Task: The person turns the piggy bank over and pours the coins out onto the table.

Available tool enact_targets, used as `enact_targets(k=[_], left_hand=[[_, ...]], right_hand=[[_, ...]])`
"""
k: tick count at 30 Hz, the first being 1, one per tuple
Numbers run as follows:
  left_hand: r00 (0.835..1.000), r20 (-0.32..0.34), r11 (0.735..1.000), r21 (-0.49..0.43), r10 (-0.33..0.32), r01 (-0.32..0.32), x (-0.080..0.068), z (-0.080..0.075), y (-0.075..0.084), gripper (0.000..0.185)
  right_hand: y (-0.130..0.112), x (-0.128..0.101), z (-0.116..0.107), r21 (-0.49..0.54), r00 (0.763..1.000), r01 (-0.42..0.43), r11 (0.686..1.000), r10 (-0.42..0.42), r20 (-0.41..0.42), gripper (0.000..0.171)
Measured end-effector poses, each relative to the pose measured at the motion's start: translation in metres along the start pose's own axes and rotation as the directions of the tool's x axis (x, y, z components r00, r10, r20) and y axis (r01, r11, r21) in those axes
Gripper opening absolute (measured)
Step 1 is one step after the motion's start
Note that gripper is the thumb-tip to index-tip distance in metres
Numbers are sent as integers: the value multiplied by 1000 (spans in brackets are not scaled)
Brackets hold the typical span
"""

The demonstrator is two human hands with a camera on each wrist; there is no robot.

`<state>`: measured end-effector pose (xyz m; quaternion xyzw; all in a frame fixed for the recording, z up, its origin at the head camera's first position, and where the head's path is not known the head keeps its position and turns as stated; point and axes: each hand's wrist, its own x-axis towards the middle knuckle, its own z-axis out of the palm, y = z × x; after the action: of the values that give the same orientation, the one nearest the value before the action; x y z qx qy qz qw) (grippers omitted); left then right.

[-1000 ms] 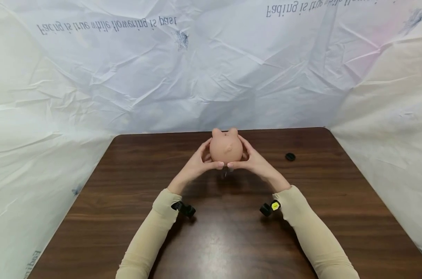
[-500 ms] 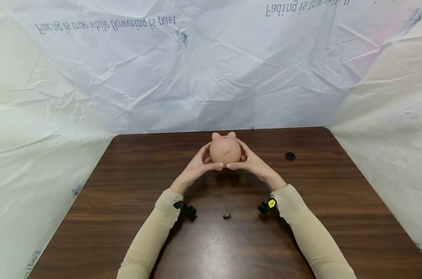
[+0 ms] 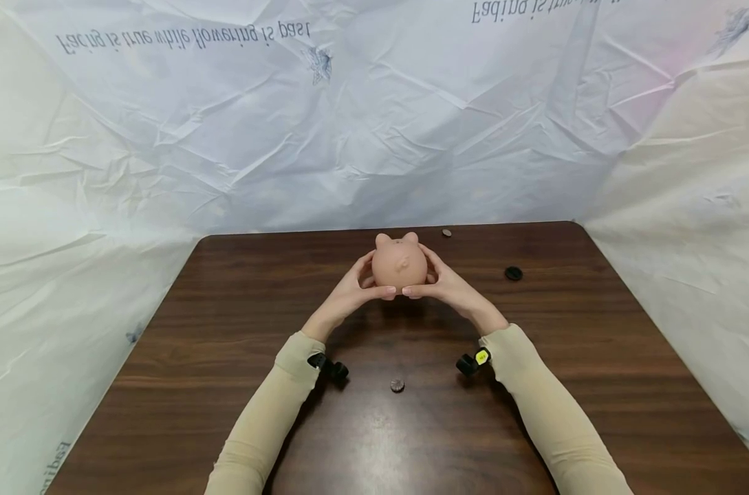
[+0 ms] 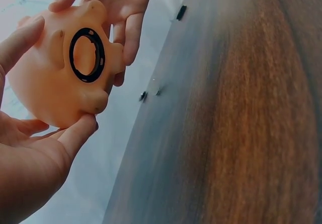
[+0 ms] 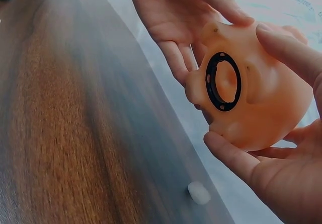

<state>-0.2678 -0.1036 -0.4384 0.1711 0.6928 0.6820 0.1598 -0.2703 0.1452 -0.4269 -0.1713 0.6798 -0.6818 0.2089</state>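
The piggy bank (image 3: 399,262) stays gripped between both hands (plug hole open); a coin (image 3: 397,386) has dropped to the bench (image 3: 597,357) between the wrists.

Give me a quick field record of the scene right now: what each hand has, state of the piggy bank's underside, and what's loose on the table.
left hand: holds piggy bank's left side
right hand: holds its right side
piggy bank: pink, held above the table
underside opening: black ring, no plug in it
black cap: on table, right of the hands
coin: on table between the forearms
second coin: near the far edge
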Motion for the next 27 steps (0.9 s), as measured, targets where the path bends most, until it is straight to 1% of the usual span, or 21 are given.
enact_targets(k=[13, 15, 17, 18, 19, 20, 21, 22, 23, 24, 25, 26, 27], left_hand=[[1000, -9, 1000, 7, -19, 19, 1, 0, -1, 96], [999, -17, 999, 14, -33, 33, 2, -1, -3, 96], [998, -22, 998, 29, -51, 51, 2, -1, -3, 96], [999, -15, 998, 28, -52, 52, 2, 0, -2, 96], [999, -7, 998, 38, -44, 45, 0, 0, 0, 96], [1000, 4, 999, 44, -22, 22, -2, 1, 4, 96], [1000, 11, 998, 56, 23, -23, -4, 3, 9, 96], [996, 15, 993, 81, 88, -89, -8, 4, 16, 98], [985, 24, 980, 103, 171, -173, -11, 6, 25, 100], [964, 37, 956, 130, 262, -264, -16, 8, 35, 103], [937, 42, 921, 172, 348, -350, -20, 9, 45, 105], [904, 49, 881, 207, 425, -425, -24, 9, 54, 107], [870, 55, 839, 242, 489, -487, -28, 9, 62, 110]], right_hand=[[2, 1, -1, 12, 1000, -3, 1000, 3, 5, 104], [2, 2, -2, 14, 1000, -23, 1000, 23, 3, 103], [2, 2, -2, 18, 998, -62, 998, 62, 1, 102], [0, 1, -1, -1, 997, -77, 997, 77, 1, 102], [-3, 0, 1, -24, 997, -79, 997, 79, 1, 102], [-8, -3, 3, -63, 998, -68, 996, 67, -8, 104], [-14, -7, 6, -114, 999, -37, 993, 35, -21, 106], [-22, -12, 9, -171, 999, 16, 985, -21, -28, 108], [-31, -17, 13, -233, 995, 87, 969, -98, -36, 111], [-41, -24, 18, -300, 981, 168, 939, -188, -41, 114], [-51, -30, 22, -352, 959, 250, 902, -282, -41, 118], [-59, -35, 26, -403, 929, 322, 856, -368, -38, 121], [-65, -38, 28, -437, 897, 389, 811, -442, -23, 122]])
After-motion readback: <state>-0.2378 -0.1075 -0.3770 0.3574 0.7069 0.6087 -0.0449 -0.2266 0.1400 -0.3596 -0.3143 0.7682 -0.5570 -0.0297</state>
